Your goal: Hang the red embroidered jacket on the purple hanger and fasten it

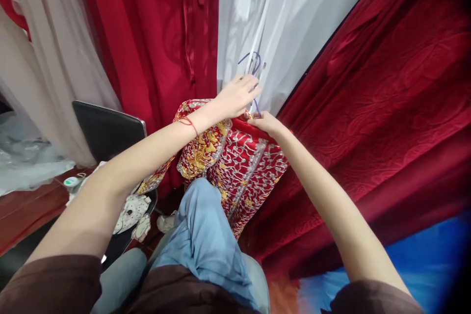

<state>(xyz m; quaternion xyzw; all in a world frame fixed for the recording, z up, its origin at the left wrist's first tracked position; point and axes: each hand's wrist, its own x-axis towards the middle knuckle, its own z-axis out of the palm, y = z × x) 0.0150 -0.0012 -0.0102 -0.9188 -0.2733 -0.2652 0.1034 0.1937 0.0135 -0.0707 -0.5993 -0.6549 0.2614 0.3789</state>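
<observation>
Embroidered red garment (235, 157) at centre frame, gold and silver thread all over, hanging in folds down to the raised knee in blue jeans (206, 235); its top edge bunched just below the two hands; purple hanger (254, 63) showing above it, thin wire loop against the white fabric (294, 19), a short purple length also visible between the hands

Left hand (237, 95) reaches in from lower left, red string bracelet (189, 123) on the wrist; fingers stretched long, tips at the hanger wire; grip: cannot tell whether they pinch the wire or only rest on it

Right hand (267, 122) comes from lower right, just beside and below the left; grip clenched on the garment's top edge, knuckles up

Around: dark red satin cloth (158, 34) hanging upper left of centre; pale beige tulle (55, 34) at far left; heavy red patterned fabric (386, 108) filling the right half; black chair back (106, 130) at mid left, a small white printed cloth (132, 208) on its seat; blue patch, blurred, at lower right corner
</observation>
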